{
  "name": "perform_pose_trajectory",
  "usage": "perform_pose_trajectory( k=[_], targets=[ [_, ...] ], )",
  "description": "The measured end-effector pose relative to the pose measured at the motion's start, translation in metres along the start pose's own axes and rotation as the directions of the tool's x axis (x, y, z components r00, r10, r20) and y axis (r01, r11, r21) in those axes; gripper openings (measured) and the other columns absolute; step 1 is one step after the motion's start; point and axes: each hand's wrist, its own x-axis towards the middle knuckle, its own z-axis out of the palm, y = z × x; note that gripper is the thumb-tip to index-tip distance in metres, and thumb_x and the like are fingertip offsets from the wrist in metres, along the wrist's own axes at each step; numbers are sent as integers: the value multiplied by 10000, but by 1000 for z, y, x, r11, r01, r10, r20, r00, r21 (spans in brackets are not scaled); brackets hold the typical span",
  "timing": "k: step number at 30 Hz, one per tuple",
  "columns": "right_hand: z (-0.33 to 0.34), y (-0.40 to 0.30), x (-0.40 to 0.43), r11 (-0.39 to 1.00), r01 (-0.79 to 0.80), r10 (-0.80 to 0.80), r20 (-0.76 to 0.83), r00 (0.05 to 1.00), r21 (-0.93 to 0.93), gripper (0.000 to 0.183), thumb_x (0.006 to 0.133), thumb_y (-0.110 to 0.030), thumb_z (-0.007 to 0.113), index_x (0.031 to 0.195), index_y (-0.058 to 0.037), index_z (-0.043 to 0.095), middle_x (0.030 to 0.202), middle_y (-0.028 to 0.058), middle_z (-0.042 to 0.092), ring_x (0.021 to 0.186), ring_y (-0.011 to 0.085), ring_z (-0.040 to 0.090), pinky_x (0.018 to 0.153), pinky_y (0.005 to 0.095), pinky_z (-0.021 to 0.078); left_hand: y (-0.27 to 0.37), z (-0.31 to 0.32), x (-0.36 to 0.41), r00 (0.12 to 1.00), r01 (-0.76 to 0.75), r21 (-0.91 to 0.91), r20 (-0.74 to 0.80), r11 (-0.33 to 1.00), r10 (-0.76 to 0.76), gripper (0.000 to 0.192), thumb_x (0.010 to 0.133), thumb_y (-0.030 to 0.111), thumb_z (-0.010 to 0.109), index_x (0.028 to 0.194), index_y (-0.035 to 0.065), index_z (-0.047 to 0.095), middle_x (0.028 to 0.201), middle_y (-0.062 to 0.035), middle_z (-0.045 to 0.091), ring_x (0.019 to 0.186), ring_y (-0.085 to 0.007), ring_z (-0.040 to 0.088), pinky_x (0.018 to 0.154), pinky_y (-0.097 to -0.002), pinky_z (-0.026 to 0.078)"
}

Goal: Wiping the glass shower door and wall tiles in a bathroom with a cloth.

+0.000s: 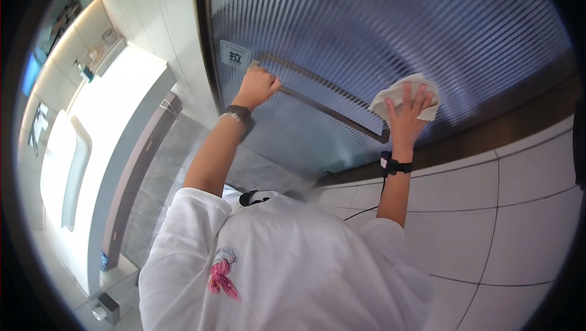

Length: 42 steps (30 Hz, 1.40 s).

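Note:
My left hand (257, 86) is closed around the upper end of a dark metal bar handle (332, 113) on a fluted glass door (293, 15). Against the ribbed pane, my right hand (409, 106) lies flat with fingers spread over a pale cloth (389, 95), pressing it to the glass. The cloth is bunched and shows around the fingers, just beyond the handle's lower end. Beside my left hand, a small square sticker (235, 55) bearing writing is stuck on the door. A reflection of the handle shows in the glass.
At left is a white washbasin counter (123, 79) with a soap dispenser (84, 72) and a drawer-like cabinet front (137, 157) below. A toilet-paper holder (107, 308) is at lower left. White wall tiles (453, 235) border the dark door frame (508, 113) on the right.

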Motion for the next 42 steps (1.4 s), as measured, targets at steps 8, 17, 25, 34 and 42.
perform_pose_trajectory(
  k=[8,17,25,34,42],
  targets=[
    [24,45,-81,888,-436,441,-2,898,145,741,989,-387,563,1552,-38,230,1602,302,101,1475,498,114,1184,585,137,3,4,4,998,41,23,38,999,-42,345,889,266,544,684,25,683,691,-171,629,743,-350,609,768,-479,467],
    [67,-18,-158,500,-726,759,164,630,473,682,1024,-139,428,1542,77,41,1604,315,-72,1504,431,-60,1222,499,26,7,-2,5,997,66,25,33,997,-67,328,871,251,585,664,12,672,671,-176,606,730,-363,594,733,-487,463],
    [137,-45,-210,118,-680,911,193,363,723,655,1059,-192,409,1525,71,31,1591,261,54,1481,336,106,1224,426,78,11,-6,10,992,77,20,97,997,-78,327,862,241,583,659,2,673,665,-185,601,729,-368,590,709,-490,459],
    [175,-120,-219,127,-821,906,271,324,557,659,1013,-48,430,1531,55,36,1577,238,162,1424,330,259,1196,373,172,-2,-4,11,982,-13,-64,185,998,25,284,896,276,575,756,55,686,667,-141,609,703,-317,594,779,-466,445],
    [123,-285,-82,86,-804,891,316,326,588,711,1022,-156,441,1567,11,15,1631,205,71,1487,323,132,1216,379,114,-42,-36,12,820,-341,-388,322,856,473,596,811,197,696,1336,-6,501,1165,-154,596,1033,-330,550,970,-438,397]
  ],
)
